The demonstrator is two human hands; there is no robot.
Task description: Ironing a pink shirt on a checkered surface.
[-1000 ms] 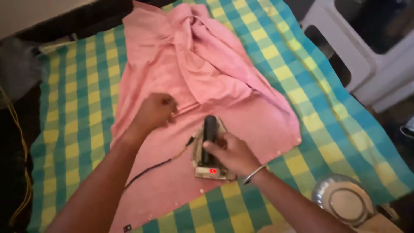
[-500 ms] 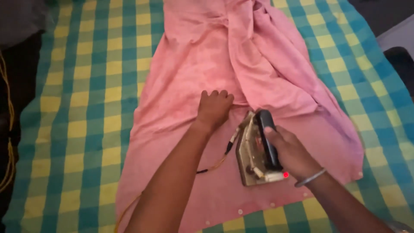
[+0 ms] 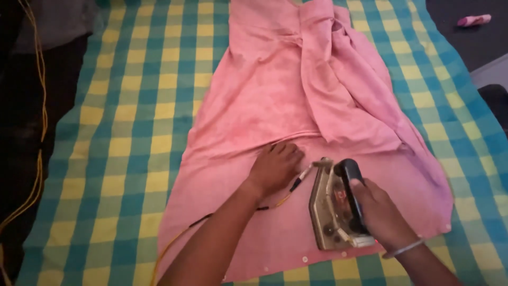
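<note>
**Pink shirt under the iron, both hands down on it**

Pink cotton-like cloth fills the middle of my view: a pink shirt (image 3: 275, 106) lies spread on a checked cloth (image 3: 132, 132) of green, yellow and blue squares. The upper right part of the shirt is bunched in folds, the lower part lies flat.

My left hand (image 3: 276, 167) rests palm down on the flat part of the shirt, fingers together and slightly curled, pressing the fabric just below a long crease. My right hand (image 3: 378, 209) is wrapped around the black handle of an old metal iron (image 3: 334, 209). The iron stands with its sole on the lower part of the shirt, just to the right of the left hand, near but not touching it. On the right wrist I see a thin silver bangle (image 3: 405, 249).

A cord (image 3: 233, 212), black and then yellow, goes from the front of the iron under the left forearm and off the lower edge. Small white buttons (image 3: 305, 259) sit along the shirt's bottom edge.

On the dark floor at far left runs a yellow cable (image 3: 39, 106). At top right lies a small pink, tube-shaped object (image 3: 474, 20); I cannot tell what it is.
</note>
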